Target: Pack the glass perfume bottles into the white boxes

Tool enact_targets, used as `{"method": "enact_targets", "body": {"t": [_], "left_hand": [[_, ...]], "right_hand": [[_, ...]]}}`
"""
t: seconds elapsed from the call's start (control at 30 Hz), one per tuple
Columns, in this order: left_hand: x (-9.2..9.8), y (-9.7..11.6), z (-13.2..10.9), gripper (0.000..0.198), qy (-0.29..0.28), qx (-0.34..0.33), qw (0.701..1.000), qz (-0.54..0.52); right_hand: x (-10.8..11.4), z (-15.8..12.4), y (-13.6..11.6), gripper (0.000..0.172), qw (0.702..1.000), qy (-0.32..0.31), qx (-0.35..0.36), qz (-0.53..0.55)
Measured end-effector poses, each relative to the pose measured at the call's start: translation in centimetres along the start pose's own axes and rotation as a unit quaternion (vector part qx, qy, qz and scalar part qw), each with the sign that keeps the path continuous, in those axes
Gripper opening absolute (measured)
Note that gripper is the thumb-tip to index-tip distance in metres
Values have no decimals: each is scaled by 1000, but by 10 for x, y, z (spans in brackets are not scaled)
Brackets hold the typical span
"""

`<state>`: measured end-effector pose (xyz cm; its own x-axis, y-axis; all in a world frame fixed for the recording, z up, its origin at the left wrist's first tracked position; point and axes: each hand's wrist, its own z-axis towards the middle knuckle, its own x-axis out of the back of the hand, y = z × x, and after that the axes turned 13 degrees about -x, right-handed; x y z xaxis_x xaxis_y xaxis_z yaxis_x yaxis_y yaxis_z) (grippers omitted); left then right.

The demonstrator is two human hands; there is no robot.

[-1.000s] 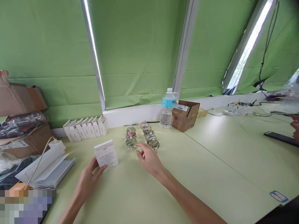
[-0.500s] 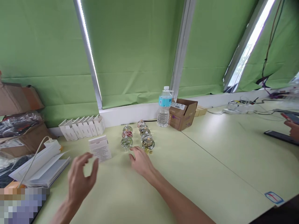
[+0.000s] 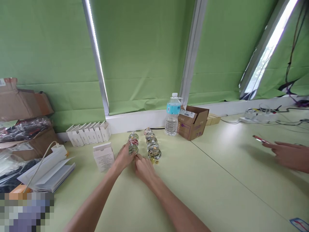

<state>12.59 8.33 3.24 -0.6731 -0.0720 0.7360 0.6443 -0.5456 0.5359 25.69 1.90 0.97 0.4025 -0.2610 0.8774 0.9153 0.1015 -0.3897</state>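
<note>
Two short rows of small round glass jars stand on the pale green table (image 3: 217, 193). My left hand (image 3: 123, 158) is curled round the nearest jar of the left row (image 3: 133, 148). My right hand (image 3: 143, 167) lies just right of it, fingertips touching the base of that same jar, fingers loosely bent. The right row of jars (image 3: 152, 146) stands beside my right hand. A small white box (image 3: 103, 157) stands upright to the left of my left hand, untouched.
A row of several white boxes (image 3: 88, 133) lines the wall. A water bottle (image 3: 172, 115) and an open cardboard box (image 3: 193, 121) stand behind the jars. Folded white cartons (image 3: 48, 170) and packaging lie at left. Another person's hand (image 3: 289, 154) holds a phone at right.
My left hand let go of the white box, swung right and closed on the nearest left-row jar. My right hand shifted slightly left to the same jar.
</note>
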Motion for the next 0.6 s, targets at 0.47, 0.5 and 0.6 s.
{"method": "enact_targets", "body": {"t": [0.47,0.5,0.6], "left_hand": [[3,-9,12,31,9,47,998,-33],[5,-8,12,30,10,48,998,-36],[8,-5,9,27,11,47,998,-43]], "right_hand": [[2,4,16,31,999,13,-32,-12],[3,3,16,31,999,8,-32,-16],[5,3,14,30,999,-6,-32,-29]]}}
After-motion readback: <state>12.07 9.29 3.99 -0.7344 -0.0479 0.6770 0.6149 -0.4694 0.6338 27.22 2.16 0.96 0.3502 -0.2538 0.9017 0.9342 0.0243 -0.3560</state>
